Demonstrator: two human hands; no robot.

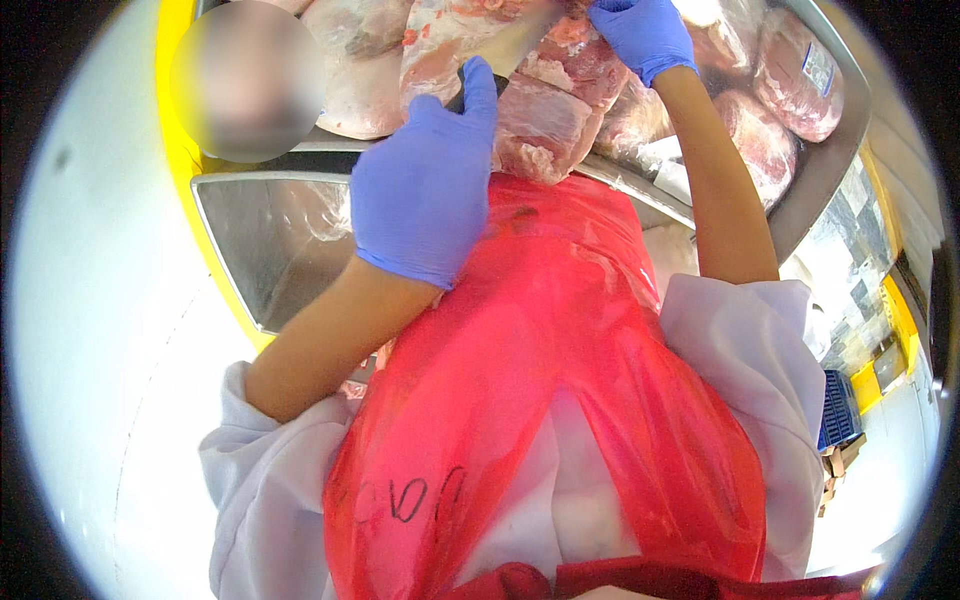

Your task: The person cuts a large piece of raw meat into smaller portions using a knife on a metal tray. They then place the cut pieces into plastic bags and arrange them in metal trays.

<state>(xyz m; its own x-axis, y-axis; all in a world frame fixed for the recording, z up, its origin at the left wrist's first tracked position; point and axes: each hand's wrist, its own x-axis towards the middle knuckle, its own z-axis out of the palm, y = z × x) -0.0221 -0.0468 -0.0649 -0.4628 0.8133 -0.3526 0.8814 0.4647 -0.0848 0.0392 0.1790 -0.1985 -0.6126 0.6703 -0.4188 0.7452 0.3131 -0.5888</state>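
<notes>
In its blue glove, my left hand is closed round the dark handle of a knife, its index finger stretched along the top. The knife's blade points up and right, lying against a large pale, fatty piece of meat. My right hand, gloved too, is at the upper edge with its fingers bent onto reddish meat beside the blade tip. Its fingertips are partly cut off by the frame. A thick pink chunk of meat hangs over the near edge, between my hands.
Wrapped meat packs lie in a metal tray at the right. Below my left hand's side stands a metal bin with clear plastic inside. A yellow edge runs along the left. At far right is a blue crate. My red apron touches the work edge.
</notes>
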